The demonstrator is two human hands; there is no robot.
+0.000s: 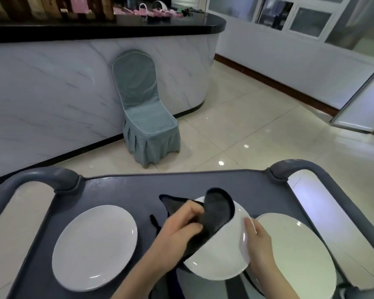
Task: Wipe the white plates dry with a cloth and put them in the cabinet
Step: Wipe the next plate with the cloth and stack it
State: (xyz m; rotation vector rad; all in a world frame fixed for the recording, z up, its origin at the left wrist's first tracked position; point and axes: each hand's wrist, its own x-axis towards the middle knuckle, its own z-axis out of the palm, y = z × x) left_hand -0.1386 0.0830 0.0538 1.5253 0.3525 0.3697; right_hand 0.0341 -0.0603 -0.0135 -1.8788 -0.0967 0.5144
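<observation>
The left hand [181, 225] is clenched on a dark grey cloth [216, 214], pressing it against the face of a white plate [220, 255] that is tilted up off the surface. The right hand [259, 240] grasps that plate by its right rim, thumb over the edge and fingers behind it. The cloth drapes over the plate's upper part, and one loose corner trails away to the left behind the left hand. The plate is held above a dark grey cart top [125, 190], the worktop here, with rounded grey handles at its far corners. A second white plate [95, 247] lies flat on the worktop to the left, well apart from the hands. A third white plate [300, 255] lies flat to the right, partly hidden behind the right hand and the held plate. Beyond the cart, a chair in a grey-green cover [145, 113] stands on the tiled floor against a marble-fronted bar [52, 83].
</observation>
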